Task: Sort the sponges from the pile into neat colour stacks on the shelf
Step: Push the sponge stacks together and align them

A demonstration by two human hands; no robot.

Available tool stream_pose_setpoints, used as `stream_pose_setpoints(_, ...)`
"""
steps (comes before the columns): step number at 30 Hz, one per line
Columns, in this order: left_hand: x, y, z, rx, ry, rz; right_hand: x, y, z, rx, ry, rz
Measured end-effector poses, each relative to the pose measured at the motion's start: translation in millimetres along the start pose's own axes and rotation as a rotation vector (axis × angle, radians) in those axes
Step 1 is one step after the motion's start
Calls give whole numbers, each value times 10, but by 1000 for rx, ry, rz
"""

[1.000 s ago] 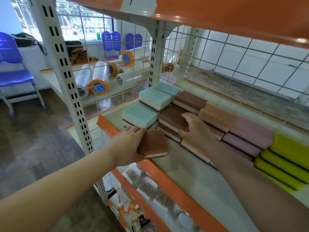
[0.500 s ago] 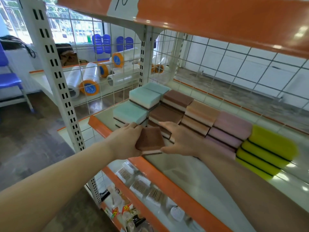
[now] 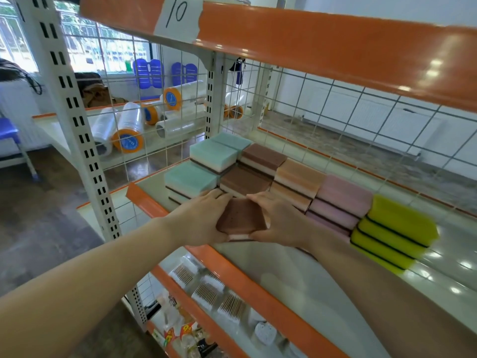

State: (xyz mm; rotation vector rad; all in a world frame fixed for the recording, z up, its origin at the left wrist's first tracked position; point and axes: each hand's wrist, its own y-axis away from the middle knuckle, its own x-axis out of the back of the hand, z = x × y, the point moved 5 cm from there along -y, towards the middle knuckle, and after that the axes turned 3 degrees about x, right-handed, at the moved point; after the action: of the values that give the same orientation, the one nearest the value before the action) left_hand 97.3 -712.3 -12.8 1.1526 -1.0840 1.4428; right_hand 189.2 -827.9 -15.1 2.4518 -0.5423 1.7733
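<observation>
The brown sponge (image 3: 242, 220) was held level at the shelf (image 3: 258, 288) front edge, left hand (image 3: 204, 220) and right hand (image 3: 277, 220) gripping opposite sides, equally near. The brown stack (image 3: 245, 180) lay directly beyond the fingers (image 3: 255, 198), its long axis running rearward.

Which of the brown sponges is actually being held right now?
The brown sponge at the shelf's front edge, gripped between the left hand and right hand. The other brown sponges sit untouched in stacks behind it.
</observation>
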Motion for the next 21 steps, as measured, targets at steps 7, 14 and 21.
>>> stream_pose_setpoints(7, 183, -78, -221, 69, 8, 44, 171, -31, 193, -116, 60, 95)
stream_pose_setpoints(14, 251, -180, -500, 171, -59, 44, 377, -70, 326, -262, 94, 265)
stream_pose_setpoints(21, 236, -365, -643, 145, -75, 57, 418, -268, 410, -390, 151, 300)
